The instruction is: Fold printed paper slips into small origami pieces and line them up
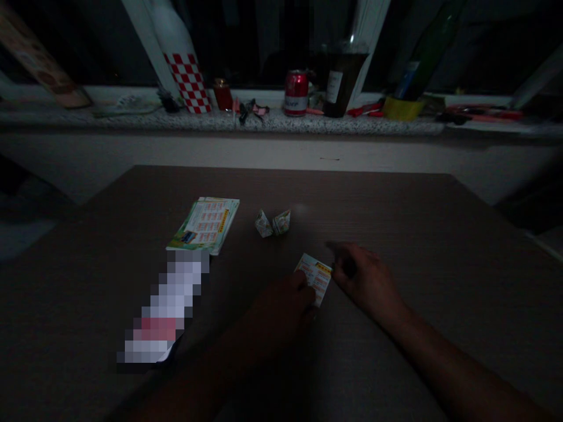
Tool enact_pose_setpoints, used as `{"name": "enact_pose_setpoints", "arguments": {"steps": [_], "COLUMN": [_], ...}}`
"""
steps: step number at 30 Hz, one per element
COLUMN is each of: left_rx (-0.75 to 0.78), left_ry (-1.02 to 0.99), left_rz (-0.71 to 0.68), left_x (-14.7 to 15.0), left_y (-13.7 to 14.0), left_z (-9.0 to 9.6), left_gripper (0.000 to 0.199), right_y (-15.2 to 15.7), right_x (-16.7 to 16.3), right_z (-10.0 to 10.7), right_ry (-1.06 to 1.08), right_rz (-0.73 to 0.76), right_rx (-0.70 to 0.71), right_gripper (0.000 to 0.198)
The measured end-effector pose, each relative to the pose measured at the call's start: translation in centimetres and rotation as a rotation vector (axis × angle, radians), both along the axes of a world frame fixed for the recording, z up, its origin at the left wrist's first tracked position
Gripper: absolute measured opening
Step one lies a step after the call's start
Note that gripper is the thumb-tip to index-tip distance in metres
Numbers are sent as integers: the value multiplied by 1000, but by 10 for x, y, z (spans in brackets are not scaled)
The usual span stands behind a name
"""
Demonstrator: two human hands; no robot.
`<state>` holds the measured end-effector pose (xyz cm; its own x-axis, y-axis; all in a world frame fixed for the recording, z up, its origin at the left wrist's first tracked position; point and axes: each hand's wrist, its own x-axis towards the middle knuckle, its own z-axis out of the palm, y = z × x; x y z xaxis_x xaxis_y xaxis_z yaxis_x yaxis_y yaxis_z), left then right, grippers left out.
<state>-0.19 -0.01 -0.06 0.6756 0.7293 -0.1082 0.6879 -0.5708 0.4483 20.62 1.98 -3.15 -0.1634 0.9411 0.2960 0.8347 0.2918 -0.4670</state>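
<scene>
A small printed paper sheet (321,278), white with a yellow band and rows of reddish print, lies slanted on the table between my hands. My left hand (288,302) has its curled fingers on the sheet's left and lower part, holding it; shadow hides the fingertips. Just right of the sheet, my right hand (367,278) has its thumb by the right corner, with the index finger stretched away from it and slightly blurred. Farther back stand two little folded paper pieces (272,224) with pointed tips, side by side.
A stack of printed sheets (206,223) lies left on the brown table (396,205). Below it is a phone-like device (162,310) with a pixelated bright screen. Behind, the windowsill (246,124) bears a checkered bottle (189,82), a red can (296,94) and a green bottle (424,53).
</scene>
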Motion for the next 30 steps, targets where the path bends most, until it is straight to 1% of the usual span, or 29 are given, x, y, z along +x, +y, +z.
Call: {"name": "enact_pose_setpoints", "arguments": {"steps": [4,7,10,15,17,19,21,23,26,30], "left_rx": [-3,-22,-34,-18,-9,3,50,124,199,233], "left_ry": [24,31,6,-51,-60,-57,-56,-74,-124,-172], "left_rz": [20,38,81,93,103,112,117,118,126,161], "left_x": [2,3,3,2,2,1,1,1,0,0], "left_y": [-2,-3,-2,-2,-3,-3,-3,-2,-2,-1], "left_z": [3,5,4,0,-1,-2,-2,-3,-6,-10], "left_gripper": [13,15,18,19,20,19,17,16,27,55], "right_y": [1,-4,-9,-12,-13,-14,-15,-16,-16,-14], "right_x": [5,1,-4,-10,-11,-12,-13,-14,-14,-13], "right_z": [-1,0,2,3,2,0,-1,0,3,4], "right_ry": [16,-60,-113,28,67,57,8,-37,-9,177], "right_rz": [12,50,83,195,216,192,157,159,204,279], "right_rx": [36,48,29,-25,-27,-17,-8,-24,-37,-43], "right_gripper": [37,34,31,23,27,37,46,49,47,41]}}
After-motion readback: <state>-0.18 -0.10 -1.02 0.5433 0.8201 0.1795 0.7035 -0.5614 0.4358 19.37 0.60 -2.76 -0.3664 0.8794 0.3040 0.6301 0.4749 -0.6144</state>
